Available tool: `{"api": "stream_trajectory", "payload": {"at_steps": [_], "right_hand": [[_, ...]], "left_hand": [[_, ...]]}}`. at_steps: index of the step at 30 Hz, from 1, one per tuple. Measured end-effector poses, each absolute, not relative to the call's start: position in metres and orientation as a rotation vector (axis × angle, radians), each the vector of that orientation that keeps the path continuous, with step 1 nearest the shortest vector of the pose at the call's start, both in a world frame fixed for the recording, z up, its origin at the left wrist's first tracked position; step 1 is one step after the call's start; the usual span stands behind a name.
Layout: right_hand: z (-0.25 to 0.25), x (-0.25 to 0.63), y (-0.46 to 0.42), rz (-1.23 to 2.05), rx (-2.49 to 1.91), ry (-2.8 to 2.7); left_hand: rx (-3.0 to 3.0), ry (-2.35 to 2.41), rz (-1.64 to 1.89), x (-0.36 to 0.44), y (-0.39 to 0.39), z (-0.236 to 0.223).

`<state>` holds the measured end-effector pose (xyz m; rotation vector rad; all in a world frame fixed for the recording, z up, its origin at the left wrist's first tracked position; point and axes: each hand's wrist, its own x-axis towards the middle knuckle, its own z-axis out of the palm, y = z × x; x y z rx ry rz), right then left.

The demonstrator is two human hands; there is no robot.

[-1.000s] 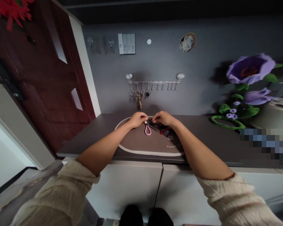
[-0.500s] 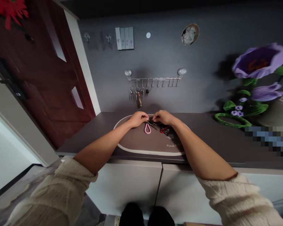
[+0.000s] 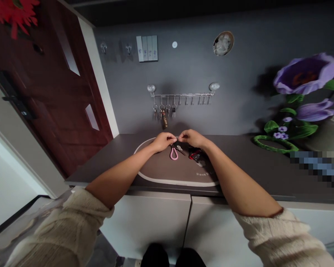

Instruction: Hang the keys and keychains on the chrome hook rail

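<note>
Over the brown mat (image 3: 161, 170), my left hand (image 3: 164, 141) and my right hand (image 3: 192, 138) are held close together, thumbs and fingers pinched. Between and just below the fingertips is a bunch of keys (image 3: 179, 147), dark and silvery, partly hidden. A pink looped strap (image 3: 174, 154) hangs or lies below my left fingertips. The small ring or part in the pinch is too small to make out. Under my right wrist, a red and black item (image 3: 195, 154) with metal bits lies on the mat.
On the wall behind, a clear hook rail (image 3: 183, 95) carries several sets of keys (image 3: 161, 113). Purple flowers (image 3: 306, 76) with a green base stand at the right of the dark counter (image 3: 256, 170). A dark red door (image 3: 58, 96) is at the left.
The fingertips and the keys have shifted slightly, and a silvery piece now shows more below them. The view has tilted a little; both hands keep their pinch.
</note>
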<state>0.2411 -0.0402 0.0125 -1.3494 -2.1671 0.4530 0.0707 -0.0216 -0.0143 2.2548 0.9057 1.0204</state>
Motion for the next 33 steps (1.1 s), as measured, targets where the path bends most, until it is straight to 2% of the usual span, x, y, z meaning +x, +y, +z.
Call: {"api": "stream_trajectory", "payload": {"at_steps": [11, 21, 33], "right_hand": [[0.020, 0.231, -0.052, 0.815, -1.161, -1.935], [0.019, 0.229, -0.050, 0.877, -1.064, -1.706], [0.017, 0.225, -0.052, 0.922, -1.018, -1.606]], "left_hand": [[2.150, 0.822, 1.158, 0.070, -0.027, -0.005], [1.720, 0.821, 1.285, 0.073, -0.025, -0.005], [1.671, 0.835, 1.338, 0.077, -0.027, -0.004]]}}
